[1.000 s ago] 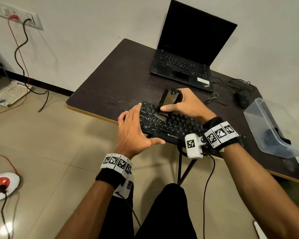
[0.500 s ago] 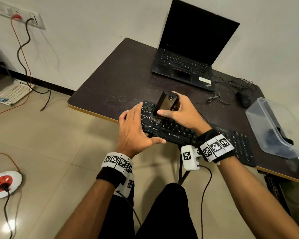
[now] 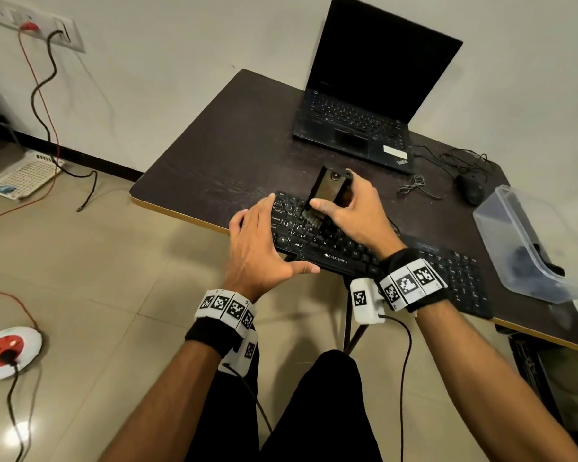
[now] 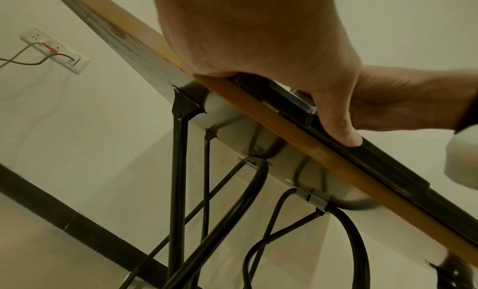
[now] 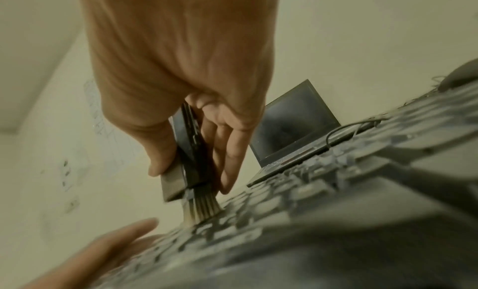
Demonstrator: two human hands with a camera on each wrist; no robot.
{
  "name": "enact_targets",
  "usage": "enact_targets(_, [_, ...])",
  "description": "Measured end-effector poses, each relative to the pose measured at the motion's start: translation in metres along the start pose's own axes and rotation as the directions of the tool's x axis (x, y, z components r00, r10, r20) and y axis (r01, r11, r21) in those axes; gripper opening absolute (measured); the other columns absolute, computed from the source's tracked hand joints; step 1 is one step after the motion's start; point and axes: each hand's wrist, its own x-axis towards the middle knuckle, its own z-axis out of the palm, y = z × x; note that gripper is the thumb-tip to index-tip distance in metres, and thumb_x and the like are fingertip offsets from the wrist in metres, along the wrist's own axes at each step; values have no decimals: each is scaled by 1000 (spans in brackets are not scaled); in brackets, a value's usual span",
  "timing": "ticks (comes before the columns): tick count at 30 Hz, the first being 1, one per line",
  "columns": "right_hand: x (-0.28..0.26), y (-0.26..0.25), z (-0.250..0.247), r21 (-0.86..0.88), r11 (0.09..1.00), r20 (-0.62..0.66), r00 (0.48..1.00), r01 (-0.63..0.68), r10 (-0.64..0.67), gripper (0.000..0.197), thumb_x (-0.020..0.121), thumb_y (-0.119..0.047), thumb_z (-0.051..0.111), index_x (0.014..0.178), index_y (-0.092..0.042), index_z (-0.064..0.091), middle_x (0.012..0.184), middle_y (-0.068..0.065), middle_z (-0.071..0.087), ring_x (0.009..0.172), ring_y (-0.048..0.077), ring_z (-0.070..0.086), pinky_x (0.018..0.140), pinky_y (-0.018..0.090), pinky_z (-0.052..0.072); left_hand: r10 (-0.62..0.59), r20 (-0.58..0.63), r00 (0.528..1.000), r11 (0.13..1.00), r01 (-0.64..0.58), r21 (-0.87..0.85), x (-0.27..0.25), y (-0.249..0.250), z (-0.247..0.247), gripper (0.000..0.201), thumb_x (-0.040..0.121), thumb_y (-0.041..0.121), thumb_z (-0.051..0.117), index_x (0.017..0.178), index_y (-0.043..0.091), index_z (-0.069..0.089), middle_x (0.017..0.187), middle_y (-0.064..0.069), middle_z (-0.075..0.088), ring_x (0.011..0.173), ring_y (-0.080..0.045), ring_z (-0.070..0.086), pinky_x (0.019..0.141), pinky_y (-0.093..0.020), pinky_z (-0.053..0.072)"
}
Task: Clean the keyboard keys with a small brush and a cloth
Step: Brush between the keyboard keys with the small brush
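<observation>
A black keyboard [image 3: 336, 259] lies along the front edge of the dark table [image 3: 221, 155]. My right hand [image 3: 357, 216] grips a small black brush [image 3: 327, 191] upright, thumb on one face and fingers on the other. Its pale bristles [image 3: 311, 219] press on the keys near the keyboard's left end. In the right wrist view the brush [image 5: 189, 150] splays its bristles [image 5: 204, 207] against the keys. My left hand [image 3: 257, 243] lies flat over the keyboard's left end, and its thumb [image 4: 338, 125] presses the keyboard's front edge [image 4: 388, 170]. No cloth is clearly in view.
An open black laptop [image 3: 364, 105] stands at the back of the table, with a mouse [image 3: 469, 190] and loose cables to its right. A clear plastic bin [image 3: 514, 208] with something dark inside sits at the right. A round extension socket [image 3: 7, 351] lies on the floor.
My right hand has shifted slightly left along the keyboard with the brush, uncovering the number pad. The bristles stay on the left keys. My left hand has kept its place.
</observation>
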Motion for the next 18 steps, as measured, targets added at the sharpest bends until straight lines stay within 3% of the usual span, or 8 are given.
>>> enact_targets(2, [-4,-3,5,29,1000,87,996,11,-13,33,87,-25,87,114,-22,69,105,-9,79,98,3,75,93,34,59,2,-6,1000,1000,-2,-5,0,-1,0,147,47,98,71,159,11,32,153,2,48,144,-15,43,125,-38,16])
enact_targets(4, [-4,-5,7,9,1000,77,997,25,-26,31,88,-25,86,113,-27,67,104,-13,77,98,1,74,92,31,58,6,-5,1000,1000,-6,-2,0,-2,-1,147,48,99,69,159,10,32,153,2,48,144,-15,43,125,-38,16])
enact_targets(7, [-2,-4,5,-18,1000,-15,1000,17,-17,31,88,-27,86,113,-27,68,103,-16,76,97,0,72,93,35,59,4,0,1000,1000,-4,1,-1,0,0,148,47,100,67,159,10,32,153,2,48,144,-15,43,124,-37,16])
enact_targets(11, [-5,-4,5,23,1000,86,996,13,-15,33,86,-20,87,112,-30,69,106,-12,78,101,4,74,98,41,59,4,-5,1000,1000,-4,-7,0,-1,-1,147,48,99,69,158,11,33,152,2,49,143,-15,44,124,-36,15])
enact_targets(14, [-3,1,3,-20,1000,-35,999,18,-19,31,84,-29,86,109,-34,68,103,-16,77,102,10,74,98,46,58,1,1,1000,1000,-1,-7,0,1,0,147,47,99,70,158,11,33,152,2,48,143,-15,43,124,-31,11])
enact_targets(18, [0,4,1,38,999,69,998,-9,6,35,85,-21,88,114,-30,71,106,-11,80,102,8,76,100,48,59,-5,-10,1000,1000,5,-11,0,1,-1,147,46,98,73,158,12,33,153,3,48,144,-15,43,124,-34,14])
